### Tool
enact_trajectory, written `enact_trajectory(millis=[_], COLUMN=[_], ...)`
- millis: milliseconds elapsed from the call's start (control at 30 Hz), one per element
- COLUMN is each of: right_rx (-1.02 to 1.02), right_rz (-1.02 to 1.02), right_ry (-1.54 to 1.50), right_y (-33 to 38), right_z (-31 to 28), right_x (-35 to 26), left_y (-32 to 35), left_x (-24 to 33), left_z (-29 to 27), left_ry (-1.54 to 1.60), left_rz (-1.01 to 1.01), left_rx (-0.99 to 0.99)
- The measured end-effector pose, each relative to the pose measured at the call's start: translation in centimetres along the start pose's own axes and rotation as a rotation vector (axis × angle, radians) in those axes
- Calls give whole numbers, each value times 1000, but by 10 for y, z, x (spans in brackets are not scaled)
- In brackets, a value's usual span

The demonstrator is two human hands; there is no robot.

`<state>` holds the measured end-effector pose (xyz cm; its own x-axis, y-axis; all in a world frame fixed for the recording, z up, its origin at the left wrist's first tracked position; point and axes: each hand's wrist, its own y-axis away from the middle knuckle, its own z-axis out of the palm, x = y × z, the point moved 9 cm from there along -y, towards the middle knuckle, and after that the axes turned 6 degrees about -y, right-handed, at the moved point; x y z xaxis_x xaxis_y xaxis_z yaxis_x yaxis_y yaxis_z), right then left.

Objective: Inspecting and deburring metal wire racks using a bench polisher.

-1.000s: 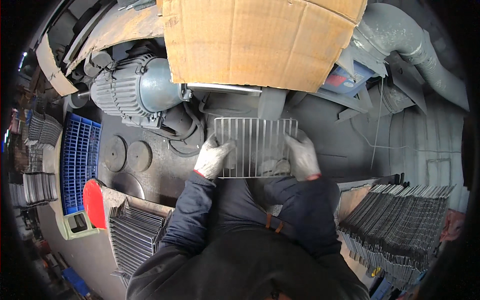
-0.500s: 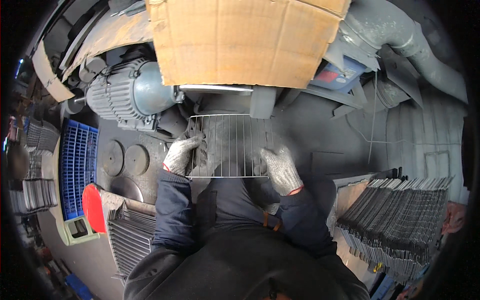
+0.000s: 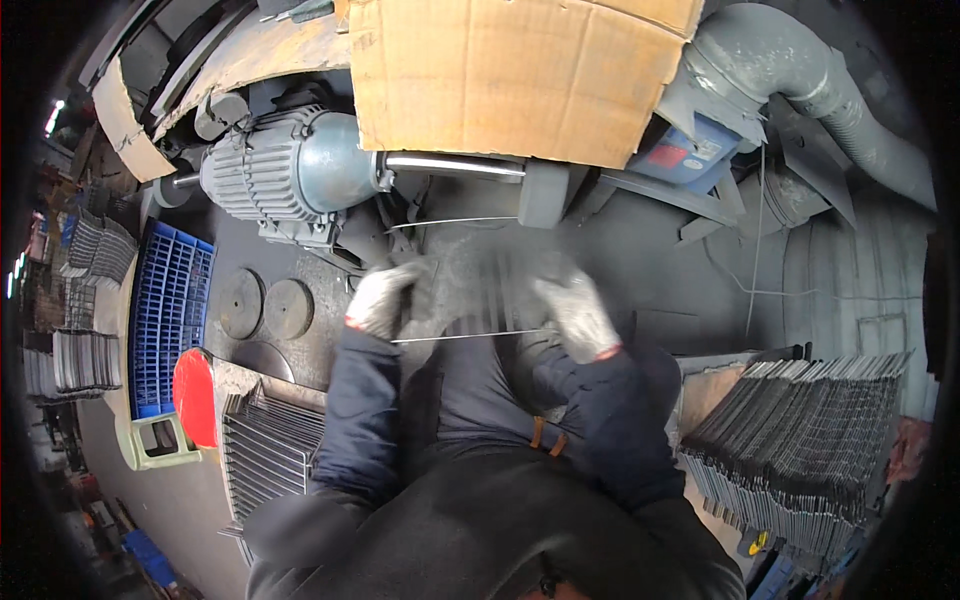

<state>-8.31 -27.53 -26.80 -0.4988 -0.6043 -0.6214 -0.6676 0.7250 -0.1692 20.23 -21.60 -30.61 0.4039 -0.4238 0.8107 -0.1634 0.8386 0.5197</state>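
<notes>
Both my hands wear pale knitted gloves and hold a wire rack between them, over my lap. Its near and far edges show as thin bright lines, while the bars between are smeared by motion. My left hand is closed on the rack's left side. On the opposite side, my right hand grips it, with the fingertips blurred. Just beyond the rack's far edge is a grey wheel on a shiny shaft, which runs from an electric motor.
Cardboard covers the wheel from above. To my right stands a dense stack of dark wire racks; more racks sit at my left. Beyond those are a red round piece, a blue plastic crate and round discs.
The rack has gone from sharp to blurred as my hands move it, its bars no longer distinct. The whole view has shifted slightly, with the surroundings sliding right on the left side.
</notes>
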Motion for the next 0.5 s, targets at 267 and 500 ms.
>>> enact_trajectory(millis=[267, 500], right_rx=[272, 210], right_rz=[540, 400], right_ry=[-405, -205], right_y=[65, 55], right_z=[-49, -110], right_x=[-3, -89], left_y=[98, 185], left_x=[38, 100], left_z=[55, 188], left_ry=[-425, -1387], left_rz=[87, 1144], left_rx=[2, -178])
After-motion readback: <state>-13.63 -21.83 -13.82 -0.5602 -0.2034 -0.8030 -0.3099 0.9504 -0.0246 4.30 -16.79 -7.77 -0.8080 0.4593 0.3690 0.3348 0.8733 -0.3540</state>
